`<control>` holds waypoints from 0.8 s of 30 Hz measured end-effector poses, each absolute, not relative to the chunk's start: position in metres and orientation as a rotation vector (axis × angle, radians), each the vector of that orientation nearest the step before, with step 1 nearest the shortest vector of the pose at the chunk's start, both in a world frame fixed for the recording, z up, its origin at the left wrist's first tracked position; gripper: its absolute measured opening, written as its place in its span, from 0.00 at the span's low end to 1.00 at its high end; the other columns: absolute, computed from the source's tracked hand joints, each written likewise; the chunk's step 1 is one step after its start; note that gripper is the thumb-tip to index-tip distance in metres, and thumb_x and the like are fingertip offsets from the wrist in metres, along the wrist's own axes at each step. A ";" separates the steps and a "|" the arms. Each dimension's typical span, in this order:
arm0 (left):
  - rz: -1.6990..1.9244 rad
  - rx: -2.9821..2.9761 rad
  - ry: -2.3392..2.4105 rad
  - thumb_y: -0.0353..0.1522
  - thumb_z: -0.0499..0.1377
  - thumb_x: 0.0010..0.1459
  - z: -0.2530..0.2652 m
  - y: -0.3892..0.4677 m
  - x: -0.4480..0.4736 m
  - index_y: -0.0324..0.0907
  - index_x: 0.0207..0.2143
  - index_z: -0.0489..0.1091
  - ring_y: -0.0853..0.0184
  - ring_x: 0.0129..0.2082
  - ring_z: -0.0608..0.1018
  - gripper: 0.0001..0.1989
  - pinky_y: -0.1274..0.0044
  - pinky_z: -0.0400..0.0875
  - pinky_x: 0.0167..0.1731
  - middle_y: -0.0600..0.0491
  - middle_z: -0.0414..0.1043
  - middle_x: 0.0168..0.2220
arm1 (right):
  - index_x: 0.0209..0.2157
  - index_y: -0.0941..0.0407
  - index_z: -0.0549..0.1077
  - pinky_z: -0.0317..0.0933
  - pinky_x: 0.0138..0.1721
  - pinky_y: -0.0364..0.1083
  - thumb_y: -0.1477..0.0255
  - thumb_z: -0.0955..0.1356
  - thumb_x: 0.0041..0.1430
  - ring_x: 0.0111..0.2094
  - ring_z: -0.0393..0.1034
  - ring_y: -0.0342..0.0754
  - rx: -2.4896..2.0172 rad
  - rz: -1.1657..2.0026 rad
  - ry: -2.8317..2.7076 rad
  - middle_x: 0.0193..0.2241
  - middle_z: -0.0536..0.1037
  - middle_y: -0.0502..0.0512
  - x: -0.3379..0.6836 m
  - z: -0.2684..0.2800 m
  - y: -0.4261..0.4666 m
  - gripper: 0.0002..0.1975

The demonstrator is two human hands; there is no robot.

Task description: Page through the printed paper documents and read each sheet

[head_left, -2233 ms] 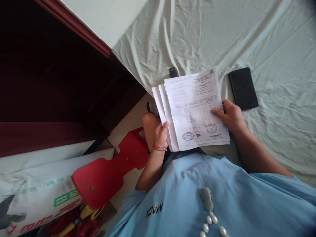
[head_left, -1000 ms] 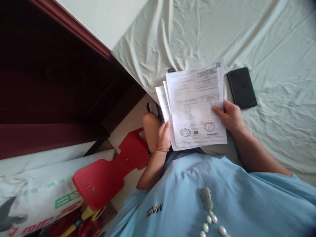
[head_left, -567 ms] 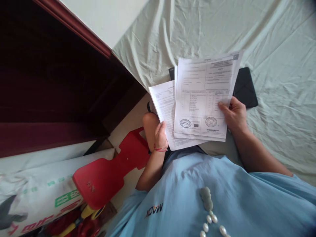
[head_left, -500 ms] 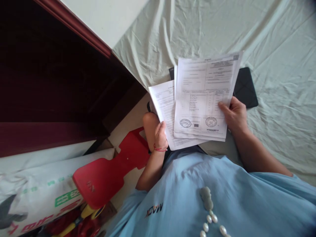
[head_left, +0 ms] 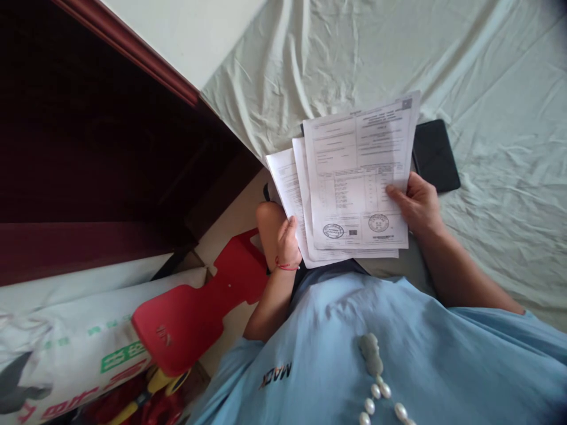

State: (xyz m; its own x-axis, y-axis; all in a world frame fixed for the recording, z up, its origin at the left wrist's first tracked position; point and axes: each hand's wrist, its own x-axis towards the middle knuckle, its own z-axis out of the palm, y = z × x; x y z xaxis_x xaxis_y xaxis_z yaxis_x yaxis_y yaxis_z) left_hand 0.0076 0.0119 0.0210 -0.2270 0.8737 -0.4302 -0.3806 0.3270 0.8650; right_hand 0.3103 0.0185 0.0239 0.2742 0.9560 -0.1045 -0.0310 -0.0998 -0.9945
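Observation:
My right hand (head_left: pixel 419 203) grips the right edge of a printed form (head_left: pixel 358 177) with two round stamps, thumb on top and fingers underneath. My left hand (head_left: pixel 289 242) is closed on the lower left edge of other printed sheets (head_left: pixel 283 168), with a red string bracelet at its wrist. The stamped form lies over these sheets, and another white page shows between them, fanned out to the left. Under the papers, a black flat case (head_left: pixel 436 156) rests on the bed and sticks out at the right. How many sheets each hand holds, I cannot tell.
A pale green bed sheet (head_left: pixel 496 77) spreads beneath and beyond the papers. Dark wooden furniture (head_left: pixel 88 118) stands on the left. Below it are a red plastic seat (head_left: pixel 186 324), a white printed sack (head_left: pixel 66 348) and a yellow-handled tool (head_left: pixel 133 407).
The stamped form has shifted left and tilted in my right hand. A page beneath it now shows more on the left and below. My left hand has hardly moved.

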 end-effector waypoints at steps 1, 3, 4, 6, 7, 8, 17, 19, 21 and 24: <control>1.245 0.509 1.331 0.49 0.79 0.47 0.021 0.012 0.008 0.42 0.45 0.85 0.48 0.69 0.77 0.28 0.60 0.64 0.74 0.44 0.86 0.52 | 0.40 0.49 0.79 0.76 0.29 0.49 0.55 0.80 0.59 0.33 0.80 0.51 -1.385 1.089 -0.940 0.36 0.85 0.51 0.310 0.025 0.018 0.16; 1.212 0.520 1.346 0.50 0.79 0.47 0.021 0.011 0.008 0.42 0.44 0.85 0.48 0.67 0.78 0.28 0.60 0.66 0.73 0.44 0.87 0.51 | 0.40 0.49 0.80 0.75 0.27 0.48 0.54 0.80 0.59 0.31 0.79 0.50 -1.374 1.103 -0.933 0.34 0.85 0.51 0.309 0.027 0.017 0.17; 1.189 0.530 1.350 0.51 0.79 0.47 0.020 0.010 0.007 0.42 0.44 0.85 0.48 0.66 0.79 0.28 0.60 0.67 0.72 0.44 0.87 0.51 | 0.39 0.50 0.80 0.74 0.26 0.47 0.53 0.80 0.58 0.30 0.79 0.50 -1.370 1.110 -0.926 0.33 0.84 0.51 0.309 0.027 0.017 0.17; 1.144 0.556 1.350 0.53 0.79 0.46 0.019 0.010 0.007 0.42 0.43 0.84 0.47 0.64 0.81 0.30 0.59 0.69 0.70 0.44 0.87 0.51 | 0.39 0.50 0.80 0.73 0.24 0.47 0.53 0.81 0.58 0.28 0.77 0.49 -1.365 1.124 -0.913 0.32 0.84 0.50 0.309 0.028 0.017 0.18; 1.130 0.566 1.353 0.54 0.78 0.46 0.018 0.010 0.007 0.42 0.43 0.84 0.48 0.63 0.82 0.30 0.59 0.70 0.70 0.45 0.87 0.50 | 0.39 0.50 0.80 0.72 0.23 0.46 0.53 0.81 0.57 0.27 0.77 0.49 -1.362 1.132 -0.907 0.31 0.84 0.50 0.309 0.029 0.016 0.18; 1.121 0.568 1.361 0.55 0.78 0.46 0.017 0.009 0.007 0.42 0.43 0.84 0.48 0.62 0.82 0.31 0.59 0.69 0.70 0.45 0.87 0.50 | 0.38 0.50 0.80 0.72 0.23 0.46 0.53 0.81 0.57 0.27 0.77 0.48 -1.360 1.139 -0.901 0.31 0.84 0.50 0.308 0.030 0.016 0.18; 1.102 0.614 1.416 0.54 0.76 0.51 0.009 0.005 0.007 0.42 0.44 0.84 0.48 0.65 0.80 0.29 0.58 0.67 0.72 0.45 0.86 0.52 | 0.39 0.50 0.81 0.72 0.24 0.46 0.53 0.80 0.58 0.28 0.77 0.48 -1.394 1.123 -0.914 0.33 0.85 0.51 0.307 0.032 0.015 0.17; 1.094 0.596 1.417 0.55 0.76 0.50 0.009 0.005 0.008 0.42 0.45 0.84 0.49 0.65 0.80 0.29 0.58 0.67 0.72 0.45 0.86 0.52 | 0.40 0.50 0.81 0.73 0.25 0.47 0.54 0.80 0.59 0.28 0.77 0.49 -1.404 1.125 -0.916 0.34 0.85 0.51 0.307 0.032 0.014 0.17; 1.095 0.568 1.409 0.55 0.77 0.47 0.009 0.005 0.009 0.43 0.44 0.84 0.49 0.64 0.80 0.31 0.59 0.67 0.72 0.46 0.87 0.51 | 0.40 0.50 0.81 0.73 0.25 0.47 0.54 0.80 0.59 0.29 0.77 0.49 -1.406 1.135 -0.918 0.34 0.85 0.52 0.307 0.032 0.014 0.16; 1.093 0.588 1.374 0.57 0.77 0.47 0.012 0.005 0.013 0.43 0.43 0.85 0.49 0.62 0.82 0.31 0.59 0.69 0.70 0.46 0.87 0.50 | 0.41 0.50 0.80 0.73 0.26 0.47 0.55 0.79 0.60 0.30 0.78 0.50 -1.405 1.139 -0.925 0.35 0.85 0.52 0.306 0.032 0.014 0.16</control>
State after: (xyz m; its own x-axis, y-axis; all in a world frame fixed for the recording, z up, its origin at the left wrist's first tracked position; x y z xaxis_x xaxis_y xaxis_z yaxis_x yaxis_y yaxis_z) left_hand 0.0129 0.0053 0.0120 -0.1480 0.8682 -0.4736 -0.2662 0.4263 0.8646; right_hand 0.3064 0.0136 0.0315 0.2465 0.9571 -0.1523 -0.0478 -0.1450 -0.9883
